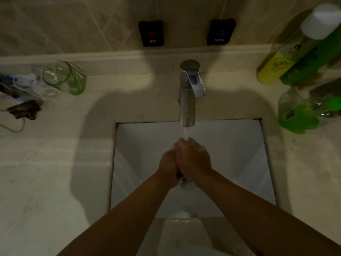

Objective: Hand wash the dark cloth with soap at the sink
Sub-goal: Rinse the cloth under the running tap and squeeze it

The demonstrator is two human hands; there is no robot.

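Under the faucet, mid-basin: both hands pressed together in the stream.
faucet (187, 100): chrome, single spout, water running; the landmark for everything below.
water (186, 133): falls from the spout tip straight onto the top of the clasped hands.
left hand (168, 168): below the faucet, clenched, pressed against the right hand.
right hand (193, 159): below the faucet, wrapped over the left, fingers curled tight.
dark cloth (179, 176): only a small dark sliver shows at the base of the palms, below the faucet; cannot tell if that is the cloth, or what the hands enclose.
sink (239, 154): white rectangular basin directly below the faucet, hands held over its middle.
wall tags: two dark tags above the faucet. Upper left one reads "HOT" (151, 33) with a red mark; upper right one reads "COLD" (220, 32) with a blue mark.
green glass (64, 77): left of the faucet on the counter, tilted in view.
clutter (22, 100): far left of the faucet, dark item with a cord; blurred.
bottles (295, 52): right of the faucet, yellow-green with white cap; label print too blurred to read.
green-liquid bottle (299, 111): right of the faucet, nearer the basin; dark label patch unreadable.
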